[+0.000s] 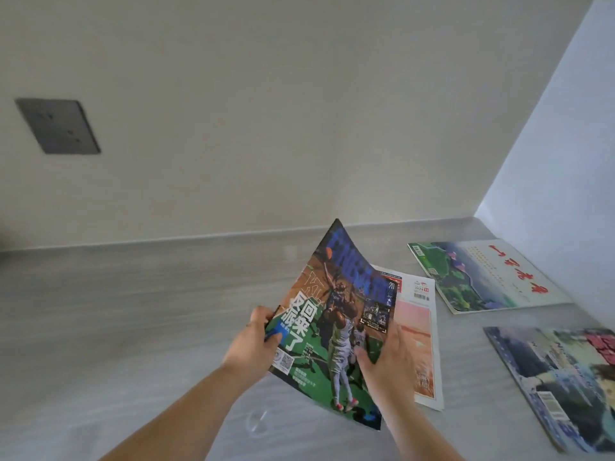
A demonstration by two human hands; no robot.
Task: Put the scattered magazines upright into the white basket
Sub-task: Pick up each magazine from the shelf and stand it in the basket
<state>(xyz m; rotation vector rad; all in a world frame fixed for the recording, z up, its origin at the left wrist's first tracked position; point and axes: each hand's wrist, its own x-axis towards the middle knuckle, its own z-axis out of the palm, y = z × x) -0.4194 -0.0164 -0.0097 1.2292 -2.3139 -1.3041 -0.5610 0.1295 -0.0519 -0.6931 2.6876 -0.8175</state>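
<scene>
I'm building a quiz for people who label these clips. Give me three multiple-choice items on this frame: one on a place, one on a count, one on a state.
1. Where is the magazine with red calligraphy?
A. far right corner of the surface
B. under the wall plate
C. in the left hand

2. How many magazines lie flat on the grey surface?
A. one
B. three
C. five

3. What state is the basketball magazine in?
A. lying flat
B. lifted and bending, held in both hands
C. rolled into a tube

Key: 1 A, it lies by the side wall; 2 B, the calligraphy one, the pink one and the near-right one; 3 B, the left hand and right hand grip its lower edges.
</scene>
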